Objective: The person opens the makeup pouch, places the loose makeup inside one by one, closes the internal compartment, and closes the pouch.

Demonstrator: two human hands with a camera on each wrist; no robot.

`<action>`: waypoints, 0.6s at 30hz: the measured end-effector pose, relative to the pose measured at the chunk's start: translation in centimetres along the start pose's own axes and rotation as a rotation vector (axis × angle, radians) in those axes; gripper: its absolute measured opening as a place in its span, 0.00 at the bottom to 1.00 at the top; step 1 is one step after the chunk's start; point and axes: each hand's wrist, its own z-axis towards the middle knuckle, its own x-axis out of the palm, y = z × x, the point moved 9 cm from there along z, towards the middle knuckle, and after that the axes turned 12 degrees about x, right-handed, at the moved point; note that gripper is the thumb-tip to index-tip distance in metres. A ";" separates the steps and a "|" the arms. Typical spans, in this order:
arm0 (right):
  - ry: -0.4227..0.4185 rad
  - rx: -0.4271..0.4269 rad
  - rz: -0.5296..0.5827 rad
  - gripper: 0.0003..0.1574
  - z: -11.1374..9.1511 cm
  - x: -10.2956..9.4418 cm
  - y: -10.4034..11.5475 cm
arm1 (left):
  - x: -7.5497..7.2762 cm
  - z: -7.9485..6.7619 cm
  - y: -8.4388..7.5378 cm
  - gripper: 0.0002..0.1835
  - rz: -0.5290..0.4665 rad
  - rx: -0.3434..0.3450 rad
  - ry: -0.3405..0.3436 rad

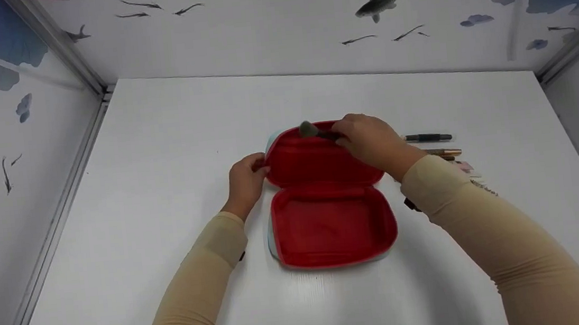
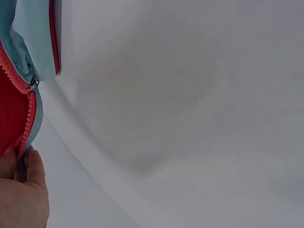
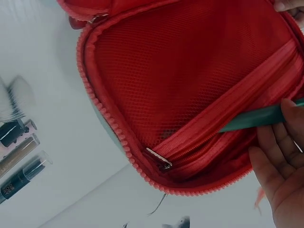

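A pouch, red inside and light blue outside, lies unzipped on the table, its lid [image 1: 316, 162] raised behind the base [image 1: 334, 227]. The left hand [image 1: 246, 185] pinches the lid's left edge, also seen in the left wrist view beside the zipper teeth [image 2: 30, 116]. A makeup brush with a greenish bristle head [image 1: 308, 129] is in the right hand [image 1: 372, 141], over the lid. In the right wrist view its green handle [image 3: 251, 118] slants into the zipped opening of the mesh pocket [image 3: 190, 71], which hides its tip. The right fingers curl round the handle.
To the pouch's right lie a dark pen-like tube [image 1: 428, 138], a gold tube [image 1: 450, 152] and other small items partly behind the right arm. A white-bristled brush [image 3: 10, 102] shows in the right wrist view. Printed walls [image 1: 277, 31] border the white table [image 1: 174, 120].
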 end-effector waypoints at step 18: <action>0.018 0.037 0.000 0.13 0.3 1.4 -0.8 | 0.2 0.1 0.3 0.17 -0.018 -0.009 0.003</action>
